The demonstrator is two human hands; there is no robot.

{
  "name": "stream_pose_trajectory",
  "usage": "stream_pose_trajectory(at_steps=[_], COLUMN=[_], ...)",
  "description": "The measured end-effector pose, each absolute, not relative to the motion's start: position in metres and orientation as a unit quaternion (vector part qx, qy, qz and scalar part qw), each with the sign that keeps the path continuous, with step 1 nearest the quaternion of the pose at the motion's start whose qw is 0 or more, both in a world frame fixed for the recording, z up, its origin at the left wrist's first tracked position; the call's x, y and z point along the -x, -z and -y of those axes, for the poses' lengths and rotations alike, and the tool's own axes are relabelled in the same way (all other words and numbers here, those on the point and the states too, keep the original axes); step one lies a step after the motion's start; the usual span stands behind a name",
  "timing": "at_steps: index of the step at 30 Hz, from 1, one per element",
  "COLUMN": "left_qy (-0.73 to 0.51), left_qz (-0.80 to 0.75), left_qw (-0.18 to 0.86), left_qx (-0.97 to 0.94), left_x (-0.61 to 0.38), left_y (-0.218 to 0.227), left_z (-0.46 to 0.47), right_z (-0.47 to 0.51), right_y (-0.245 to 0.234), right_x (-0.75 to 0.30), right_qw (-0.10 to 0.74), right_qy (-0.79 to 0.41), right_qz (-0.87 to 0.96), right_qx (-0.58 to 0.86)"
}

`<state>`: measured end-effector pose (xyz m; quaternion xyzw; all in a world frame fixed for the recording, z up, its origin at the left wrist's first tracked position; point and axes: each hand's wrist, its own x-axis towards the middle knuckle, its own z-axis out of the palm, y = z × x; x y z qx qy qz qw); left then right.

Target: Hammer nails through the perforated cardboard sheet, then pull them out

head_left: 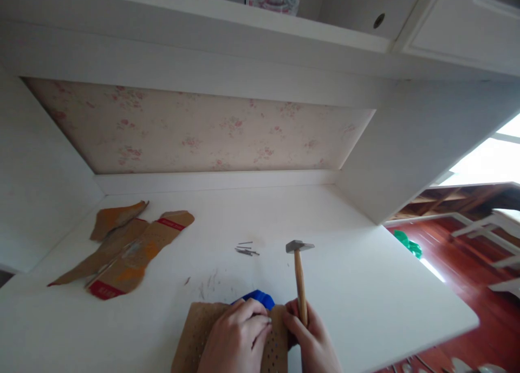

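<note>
My right hand (309,338) is closed round the wooden handle of a small hammer (299,264), whose metal head points up and away over the white desk (365,286). My left hand (238,338) rests on a brown perforated board (190,335) at the desk's near edge, fingers curled and pinched together near the board's right side; what they pinch is too small to make out. A blue object (257,297) peeks out from behind the board. A few small nails (246,249) lie loose on the desk beyond the hands.
Torn cardboard pieces (125,248) with red edging lie at the left of the desk. A floral back panel (203,129) and white shelf close in the back. To the right are red wooden floor (467,275), a green object (409,246) and white furniture.
</note>
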<state>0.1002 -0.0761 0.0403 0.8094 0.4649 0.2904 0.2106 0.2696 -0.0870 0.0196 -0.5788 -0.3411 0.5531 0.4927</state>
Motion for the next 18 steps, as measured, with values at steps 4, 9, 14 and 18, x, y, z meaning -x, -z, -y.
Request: stream_pose_trajectory(at_steps=[4,9,14,18], left_qy=[-0.283,-0.294,-0.312,-0.320], left_qz=[-0.464,-0.464,-0.450,-0.452], left_qw=[0.209,0.199,0.175,0.153], left_qx=[-0.813,-0.812,-0.818,-0.819], left_x=[-0.100,-0.100,-0.100,-0.099], left_y=[-0.038,-0.037,-0.037,-0.035], left_z=[0.075,0.077,0.080,0.079], right_z=[0.087,0.094,0.102,0.098], right_y=[-0.020,-0.028,-0.031,-0.027], right_x=[-0.269,-0.272,-0.274,-0.272], right_qw=[0.481,0.450,0.440,0.447], right_qy=[-0.557,-0.527,-0.518,-0.533], right_qz=[0.349,0.361,0.391,0.406], right_qx=[0.581,0.624,0.620,0.592])
